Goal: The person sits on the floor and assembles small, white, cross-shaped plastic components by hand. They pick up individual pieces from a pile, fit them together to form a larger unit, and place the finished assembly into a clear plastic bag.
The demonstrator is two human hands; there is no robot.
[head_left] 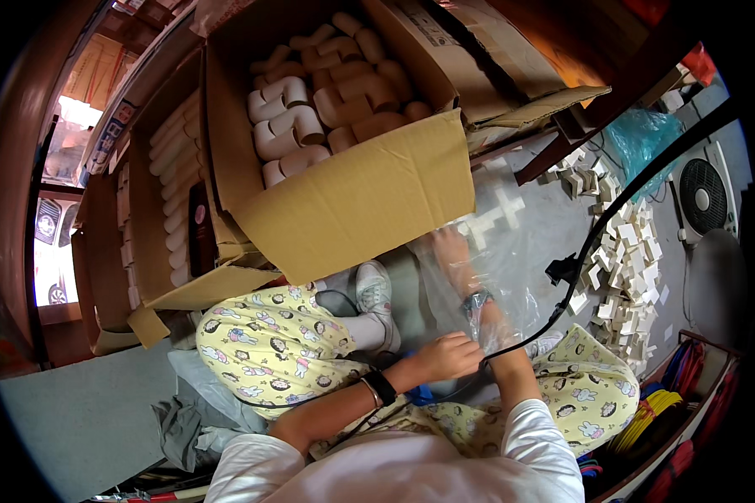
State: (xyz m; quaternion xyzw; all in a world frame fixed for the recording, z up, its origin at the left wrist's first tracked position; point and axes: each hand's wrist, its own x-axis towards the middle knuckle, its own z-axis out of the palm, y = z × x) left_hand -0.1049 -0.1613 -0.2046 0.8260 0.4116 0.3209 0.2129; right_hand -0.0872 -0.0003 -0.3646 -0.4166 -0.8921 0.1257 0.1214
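Note:
A clear plastic bag (512,277) hangs between my knees, with several white plastic fittings (499,216) showing through its far end. My left hand (449,356) is closed, apparently on the bag's near edge, beside my right forearm. Inside the bag, my right hand (450,251) reaches forward to just below the cardboard flap (369,197). Film and blur hide its fingertips, so what it holds, if anything, does not show. A thin black cable (554,318) crosses in front of my right forearm.
Ahead stands an open cardboard box (235,168) of white curved pipe fittings (289,126); another box (155,251) holds long white pieces. To the right lie piled white fittings (625,260), a teal bag (642,147), a fan (703,189) and coiled coloured wires (646,419).

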